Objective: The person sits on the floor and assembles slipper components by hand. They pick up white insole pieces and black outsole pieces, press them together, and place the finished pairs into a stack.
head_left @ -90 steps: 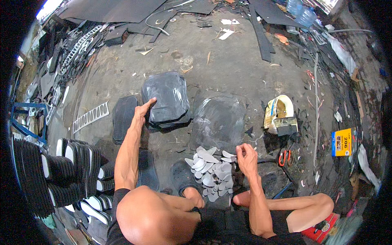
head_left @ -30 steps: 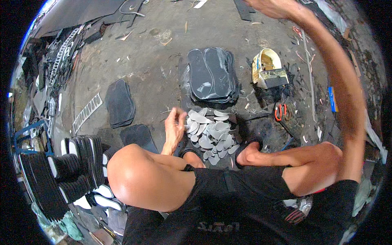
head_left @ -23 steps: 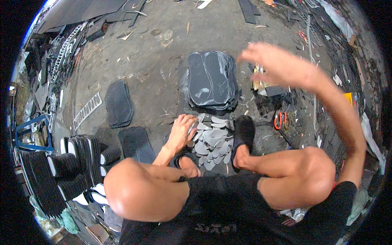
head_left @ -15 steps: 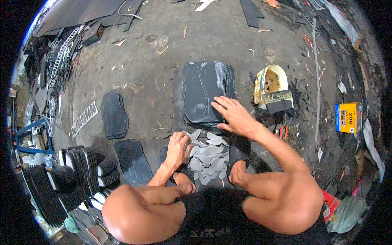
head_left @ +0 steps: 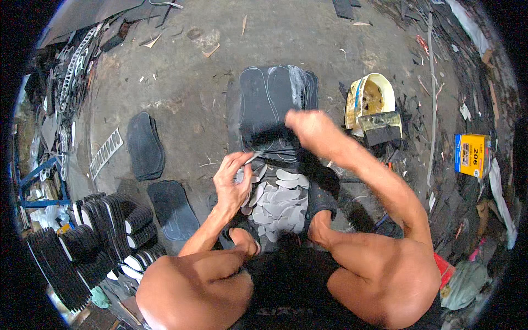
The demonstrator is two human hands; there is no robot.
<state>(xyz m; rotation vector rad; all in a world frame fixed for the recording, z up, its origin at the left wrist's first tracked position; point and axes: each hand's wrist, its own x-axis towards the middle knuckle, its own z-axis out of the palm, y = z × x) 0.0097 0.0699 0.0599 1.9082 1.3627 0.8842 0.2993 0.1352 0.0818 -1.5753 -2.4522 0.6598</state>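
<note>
Between my feet lies a heap of thin grey oval pieces (head_left: 280, 212). My left hand (head_left: 234, 179) is at the heap's far left edge, closed with thumb and fingers pinching one grey piece (head_left: 251, 159). Beyond the heap rests a stack of black sheets (head_left: 264, 102), its top marked with pale curved outlines and a whitish smear. My right hand (head_left: 316, 132) is over the right side of the stack, blurred, its fingers curled in; whatever they hold is hidden. To the right stands a cut-open pale container (head_left: 388, 91) with brown residue inside and a dark flat block (head_left: 380, 129) against its front.
Two dark sole-shaped stacks (head_left: 146, 146) (head_left: 173, 209) lie to the left. Rows of black soles with white edges (head_left: 104, 231) stand at the lower left. A yellow and blue box (head_left: 472, 155) is at the right. Scraps line both sides.
My left hand has lifted from the heap toward the stack's near edge with a grey piece in it. My right hand was spread flat on the stack and is now curled.
</note>
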